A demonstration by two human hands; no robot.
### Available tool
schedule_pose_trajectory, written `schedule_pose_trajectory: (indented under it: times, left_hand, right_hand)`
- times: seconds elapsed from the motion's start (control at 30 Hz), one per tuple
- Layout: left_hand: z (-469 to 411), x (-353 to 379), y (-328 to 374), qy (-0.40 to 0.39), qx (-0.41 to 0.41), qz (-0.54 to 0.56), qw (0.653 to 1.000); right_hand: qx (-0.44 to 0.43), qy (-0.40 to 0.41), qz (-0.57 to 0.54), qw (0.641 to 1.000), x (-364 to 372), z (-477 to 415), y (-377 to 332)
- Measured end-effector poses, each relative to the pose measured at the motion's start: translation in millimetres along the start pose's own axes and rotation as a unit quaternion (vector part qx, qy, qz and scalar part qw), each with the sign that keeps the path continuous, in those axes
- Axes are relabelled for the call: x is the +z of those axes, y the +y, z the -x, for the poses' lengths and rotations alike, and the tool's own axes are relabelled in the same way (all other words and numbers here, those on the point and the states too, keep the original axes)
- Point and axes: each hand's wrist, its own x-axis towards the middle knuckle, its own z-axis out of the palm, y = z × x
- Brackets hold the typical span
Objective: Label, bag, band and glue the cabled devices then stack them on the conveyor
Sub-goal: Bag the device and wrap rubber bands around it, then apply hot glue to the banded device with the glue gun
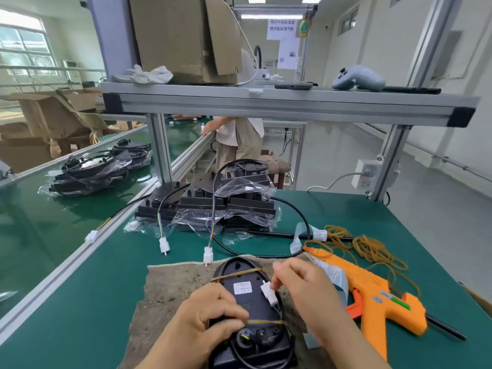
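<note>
The black device (253, 306) lay on the brown mat (170, 288) beneath the fingers; left hand (213, 312) curled round its near end, right hand (306, 288) pinched the white plug (268, 292) atop it, glue gun (372, 299) just right.

Place: factory assembly line.
Line: green conveyor (32, 235) carrying bagged devices (87, 174).
Station: aluminium-profile frame (266, 105), green bench mat (372, 214).
Supplies: glue gun (372, 296), rubber bands (372, 249), cardboard cartons (175, 35).

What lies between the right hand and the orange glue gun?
In the head view, a pale paper strip lies between the right hand and the glue gun.
</note>
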Motion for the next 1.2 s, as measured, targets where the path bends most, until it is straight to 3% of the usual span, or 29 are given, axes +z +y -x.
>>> schedule_pose_trajectory:
  times: [0.1, 0.2, 0.37, 0.63, 0.87, 0.97, 1.03, 1.07, 1.13, 1.17, 1.2]
  left_hand:
    - [6, 4, 1, 0.052, 0.003, 0.032, 0.998]
    - [9, 13, 3, 0.097, 0.016, 0.039, 0.994]
    - [10, 20, 3, 0.127, 0.021, 0.037, 0.991]
    - [13, 20, 2, 0.112, -0.007, 0.046, 0.993]
    - [15, 18, 3, 0.102, -0.002, 0.052, 0.993]
    - [15, 18, 4, 0.104, -0.006, 0.059, 0.993]
    - [15, 18, 2, 0.101, -0.007, 0.057, 0.993]
    - [15, 18, 1, 0.100, -0.007, 0.055, 0.993]
    - [15, 18, 1, 0.097, -0.009, 0.055, 0.994]
    - [15, 18, 2, 0.096, -0.008, 0.054, 0.994]
    - [15, 18, 2, 0.097, -0.006, 0.053, 0.994]
  right_hand:
    - [-0.014, 0.094, 0.134, 0.986, -20, 11, 14]
    - [0.028, 0.170, 0.285, 0.943, -44, 20, 32]
    - [0.122, 0.205, 0.372, 0.897, -79, 30, 58]
    - [0.190, 0.162, 0.368, 0.896, -91, 30, 67]
    - [0.229, 0.257, 0.126, 0.930, -114, 37, 74]
    - [0.198, 0.198, -0.025, 0.960, -121, 30, 42]
    - [-0.007, 0.091, 0.066, 0.994, -126, -14, 10]
    - [-0.088, 0.040, 0.110, 0.989, -129, -30, -9]
    - [-0.027, -0.023, 0.055, 0.998, -131, -76, -24]
    - [-0.059, -0.067, 0.047, 0.995, -126, -89, -22]
    - [-0.110, -0.159, 0.111, 0.975, -122, -103, -31]
